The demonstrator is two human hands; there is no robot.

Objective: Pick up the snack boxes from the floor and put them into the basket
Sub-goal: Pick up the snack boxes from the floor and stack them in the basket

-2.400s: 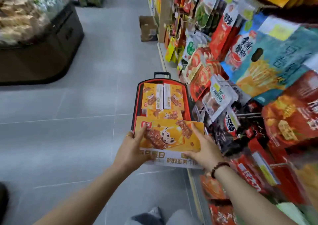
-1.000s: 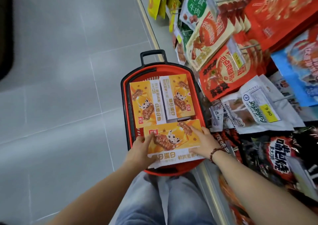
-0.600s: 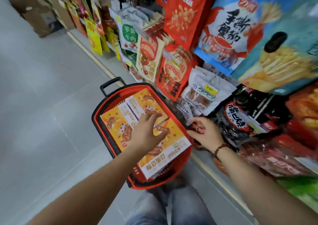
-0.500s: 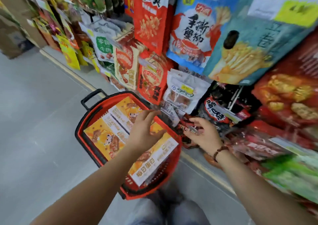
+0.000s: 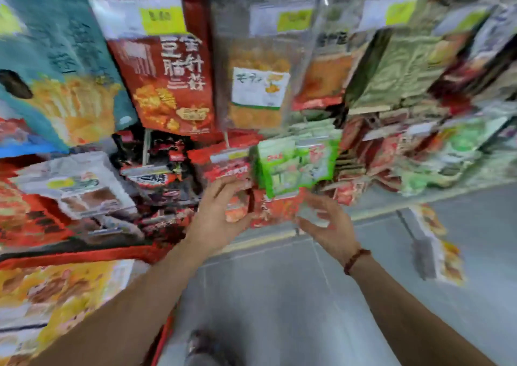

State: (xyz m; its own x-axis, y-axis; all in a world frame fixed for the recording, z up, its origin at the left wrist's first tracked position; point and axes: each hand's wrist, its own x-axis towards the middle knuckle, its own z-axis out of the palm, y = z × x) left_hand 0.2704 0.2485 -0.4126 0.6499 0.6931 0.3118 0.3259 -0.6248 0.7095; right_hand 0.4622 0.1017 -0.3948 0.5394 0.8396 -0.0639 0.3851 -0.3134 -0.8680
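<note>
On the grey floor [image 5: 279, 295] at the right, close to the foot of the shelving, one yellow-and-orange snack box [image 5: 439, 251] is being left untouched, well apart from both hands; which face is turned up is being hidden by blur. It is being judged the next box to be fetched, since nothing is being carried at present. Toward it the right hand [image 5: 327, 225], a beaded bracelet [image 5: 356, 260] on its wrist, is being held out with fingers spread and loosely bent, nothing between them. The left hand [image 5: 218, 220] is being held up near it, fingers likewise spread and slightly curved, gripping nothing; both hands are probably being kept open so that the wide box can be taken by its two ends. At the lower left the red basket [image 5: 84, 253] is being filled by at least one flat-lying box [image 5: 56, 295] of the same yellow print; how many more are being held inside cannot be told, as the basket is being cut off by the frame edge. Behind the hands, hanging snack bags [image 5: 173, 85] and green packets [image 5: 293, 164] are being displayed on the rack, none being touched as far as the blur allows
</note>
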